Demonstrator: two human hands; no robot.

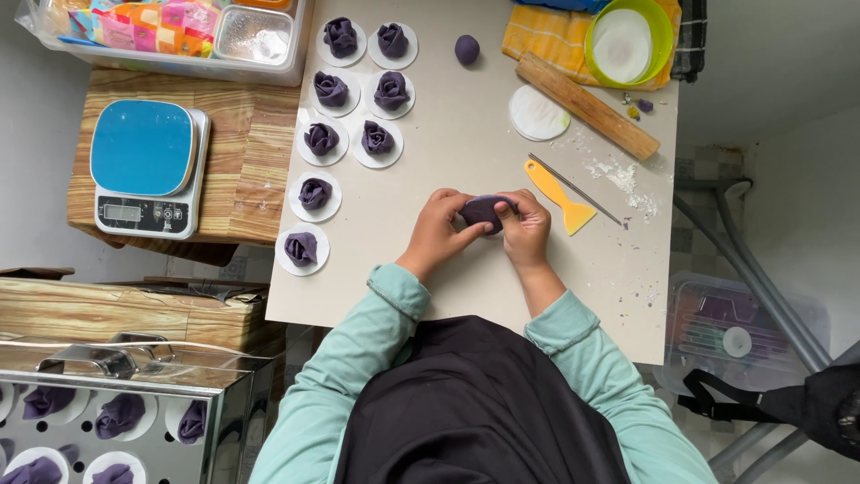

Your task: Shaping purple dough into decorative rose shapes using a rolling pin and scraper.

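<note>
table (466,269) | left hand (439,229), right hand (527,226) clamped on purple dough (482,211) | yellow scraper (557,197) beside

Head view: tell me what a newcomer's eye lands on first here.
First, the two hands, left hand and right hand, pinching a lump of purple dough at the middle of the pale table. Next, the purple dough roses, each on a white paper round, lined up in two columns on the table's left side. Then the kitchen scale with its blue top on the wooden stand at far left.
</note>
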